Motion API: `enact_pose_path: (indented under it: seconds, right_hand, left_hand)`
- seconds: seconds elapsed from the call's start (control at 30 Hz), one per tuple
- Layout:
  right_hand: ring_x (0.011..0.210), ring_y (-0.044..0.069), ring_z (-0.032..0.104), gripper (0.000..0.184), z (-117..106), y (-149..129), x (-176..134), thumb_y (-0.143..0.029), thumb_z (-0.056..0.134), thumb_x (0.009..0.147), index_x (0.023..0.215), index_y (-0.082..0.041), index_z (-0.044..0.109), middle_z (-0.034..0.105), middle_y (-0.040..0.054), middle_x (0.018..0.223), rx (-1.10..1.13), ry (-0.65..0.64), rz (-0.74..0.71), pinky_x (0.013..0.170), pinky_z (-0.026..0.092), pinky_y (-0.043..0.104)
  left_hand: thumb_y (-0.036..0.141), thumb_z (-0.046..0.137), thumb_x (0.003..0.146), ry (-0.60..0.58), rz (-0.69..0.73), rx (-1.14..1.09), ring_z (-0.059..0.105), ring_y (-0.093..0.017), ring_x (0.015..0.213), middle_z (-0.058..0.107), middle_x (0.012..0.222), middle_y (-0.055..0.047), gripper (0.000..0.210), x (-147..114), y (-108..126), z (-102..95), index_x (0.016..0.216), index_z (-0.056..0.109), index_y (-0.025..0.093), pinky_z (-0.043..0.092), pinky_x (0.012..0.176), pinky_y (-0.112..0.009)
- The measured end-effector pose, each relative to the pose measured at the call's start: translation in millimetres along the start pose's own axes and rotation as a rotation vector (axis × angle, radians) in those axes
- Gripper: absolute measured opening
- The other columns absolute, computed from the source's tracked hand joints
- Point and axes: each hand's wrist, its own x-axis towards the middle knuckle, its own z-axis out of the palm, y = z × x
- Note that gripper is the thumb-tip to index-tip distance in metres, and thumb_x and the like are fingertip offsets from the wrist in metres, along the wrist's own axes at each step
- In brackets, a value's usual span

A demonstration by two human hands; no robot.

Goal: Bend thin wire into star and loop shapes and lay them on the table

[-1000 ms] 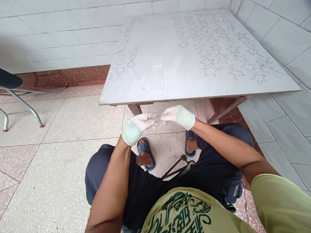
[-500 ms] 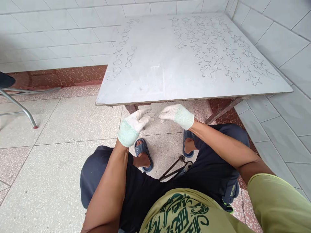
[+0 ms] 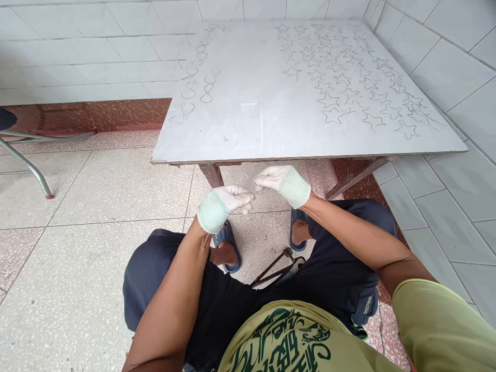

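My left hand and my right hand wear white gloves with pale green cuffs. They meet just below the table's front edge, above the floor between my feet. A thin piece of wire shows as a faint curve between them. The fingers of both hands are pinched closed on the wire, with its ends hidden in the gloves. On the white table beyond, several wire stars lie on the right side. Several looped wire shapes lie along the left side.
Tiled walls border the table at the back and right. A metal chair leg stands on the speckled floor at far left. Dark metal bars of a low seat show between my legs, near my blue slippers.
My left hand has moved slightly right and its stretched fingers have closed into a pinch. The right fingers have also drawn together. A curve of wire now shows between the hands.
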Motion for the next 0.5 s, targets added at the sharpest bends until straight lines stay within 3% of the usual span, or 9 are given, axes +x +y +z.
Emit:
enact_pose_path:
  seconds: [0.33,0.5]
  right_hand:
    - [0.068,0.014,0.074,0.018,1.6,-0.7,2.2,-0.022,0.076,0.09,0.072,-0.019,0.073,0.079,0.0004,0.071,-0.034,-0.014,0.017,0.074,0.061,0.027]
    - [0.083,0.018,0.077,0.022,-4.7,-6.4,-0.5,-0.027,0.068,0.098,0.08,-0.019,0.078,0.083,0.0025,0.086,-0.329,-0.005,-0.1,0.085,0.059,0.032]
  left_hand:
    - [0.053,0.097,0.059,0.078,0.037,-0.206,0.063,-0.014,0.055,0.074,0.064,-0.004,0.047,5.8,-0.3,5.3,0.073,0.072,0.016,0.048,0.06,-0.029]
    - [0.051,0.096,0.061,0.084,0.054,-0.226,0.061,-0.013,0.053,0.072,0.061,-0.003,0.044,6.0,1.2,1.9,0.074,0.072,0.016,0.048,0.059,-0.029]
